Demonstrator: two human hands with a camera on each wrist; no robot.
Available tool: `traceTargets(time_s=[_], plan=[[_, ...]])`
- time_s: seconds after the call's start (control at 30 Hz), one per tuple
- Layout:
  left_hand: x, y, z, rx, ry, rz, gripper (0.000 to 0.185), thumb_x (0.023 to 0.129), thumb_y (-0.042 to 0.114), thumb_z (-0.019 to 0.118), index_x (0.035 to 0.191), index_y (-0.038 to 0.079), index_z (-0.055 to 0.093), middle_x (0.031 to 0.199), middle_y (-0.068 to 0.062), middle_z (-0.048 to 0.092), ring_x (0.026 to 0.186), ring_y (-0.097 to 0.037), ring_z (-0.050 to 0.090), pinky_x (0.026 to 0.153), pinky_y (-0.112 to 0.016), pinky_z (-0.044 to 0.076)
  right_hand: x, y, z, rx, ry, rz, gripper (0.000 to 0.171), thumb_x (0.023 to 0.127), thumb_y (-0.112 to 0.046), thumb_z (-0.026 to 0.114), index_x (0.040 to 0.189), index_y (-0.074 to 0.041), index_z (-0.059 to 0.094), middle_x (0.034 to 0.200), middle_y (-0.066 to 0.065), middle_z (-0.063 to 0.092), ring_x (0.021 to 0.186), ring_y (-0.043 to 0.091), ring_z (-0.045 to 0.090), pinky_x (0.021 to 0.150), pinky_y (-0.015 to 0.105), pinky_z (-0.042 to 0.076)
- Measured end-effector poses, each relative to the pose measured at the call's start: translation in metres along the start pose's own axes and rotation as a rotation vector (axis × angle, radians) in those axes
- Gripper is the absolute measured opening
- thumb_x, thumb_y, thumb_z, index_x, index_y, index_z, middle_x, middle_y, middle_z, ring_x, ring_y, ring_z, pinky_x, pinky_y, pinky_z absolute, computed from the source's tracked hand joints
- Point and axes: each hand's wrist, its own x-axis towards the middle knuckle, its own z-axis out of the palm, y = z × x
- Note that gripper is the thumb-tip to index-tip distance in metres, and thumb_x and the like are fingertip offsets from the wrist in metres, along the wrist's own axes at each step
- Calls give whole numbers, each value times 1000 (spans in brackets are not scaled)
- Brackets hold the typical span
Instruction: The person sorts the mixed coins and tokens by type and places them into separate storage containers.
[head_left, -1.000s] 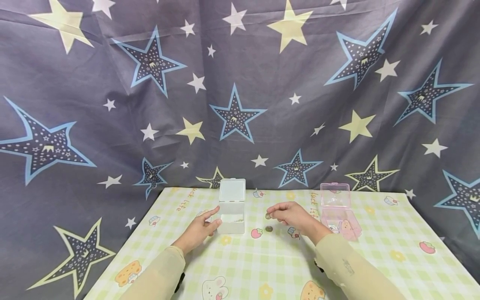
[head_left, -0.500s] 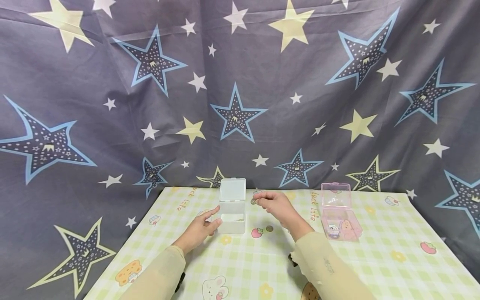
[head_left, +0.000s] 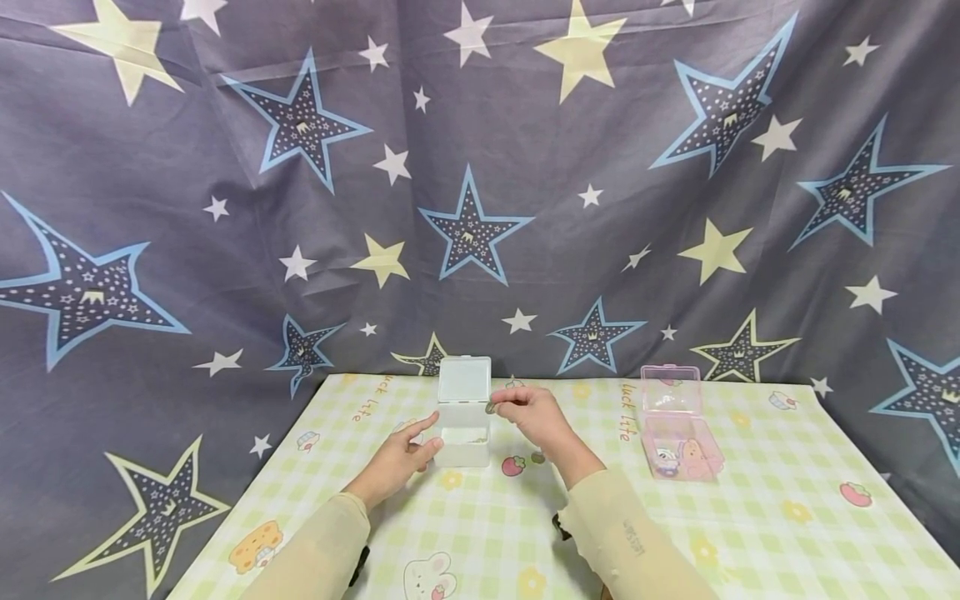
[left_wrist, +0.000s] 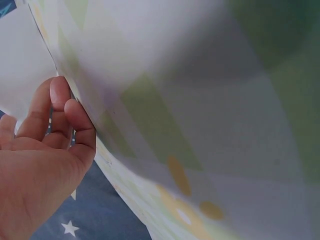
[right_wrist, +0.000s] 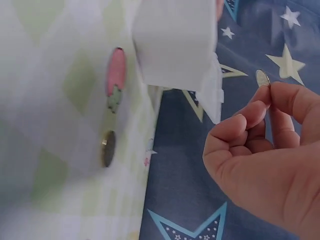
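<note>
My right hand (head_left: 517,406) pinches a small coin (head_left: 491,407) between thumb and fingertips, just right of the clear white box (head_left: 463,435) and level with its raised lid. In the right wrist view the coin (right_wrist: 262,78) sits at the fingertips (right_wrist: 272,97) beside the box (right_wrist: 175,45). My left hand (head_left: 408,456) rests against the box's left side with straight fingers; the left wrist view shows that hand (left_wrist: 47,145) on the box wall. A second coin (head_left: 537,457) lies flat on the tablecloth, seen as a dark coin (right_wrist: 108,148) in the right wrist view.
A pink box (head_left: 675,425) with its lid up stands to the right on the green checked tablecloth (head_left: 750,517). A star-printed blue curtain (head_left: 480,183) hangs behind the table. The table's edges fall away at left and right.
My right hand has lifted from near the lying coin and carried the pinched coin leftward and up to the white box. The left hand has stayed put.
</note>
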Motion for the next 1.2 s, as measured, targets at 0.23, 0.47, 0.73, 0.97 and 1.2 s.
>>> traceTargets(time_s=[0.23,0.47,0.73,0.97,1.2], plan=[[1,0,0,4,1,-2,60,107,36,67,163,24,48,116,-13,79,95,-24,72,68,-32,50,-4,8,9,-147,-27,26,20,98,-10,70,113,-4,82,112,7,80,103,17,70,98,41,57],[1,-1,-1,13,0,1,60,107,38,67,163,24,48,118,-14,79,97,-23,73,73,-33,52,-7,13,10,-202,-51,29,19,99,-12,70,112,-7,82,112,6,79,97,15,66,91,34,54],[-1,1,-1,11,2,-1,58,108,35,66,163,24,49,117,-12,79,95,-22,73,73,-34,51,-6,13,13,-211,-44,38,20,98,-13,71,112,-6,82,111,4,80,96,13,66,93,34,54],[-2,2,-1,12,8,3,60,107,39,67,162,24,50,117,-12,79,96,-22,74,73,-34,52,-5,14,12,-204,-49,38,19,99,-13,71,112,-7,82,109,4,79,95,14,65,95,36,54],[-3,2,-1,13,12,9,59,107,38,67,162,23,50,117,-12,79,95,-22,73,73,-33,52,-5,16,12,-209,-59,33,21,99,-14,70,115,-5,82,112,4,80,100,14,68,99,37,54]])
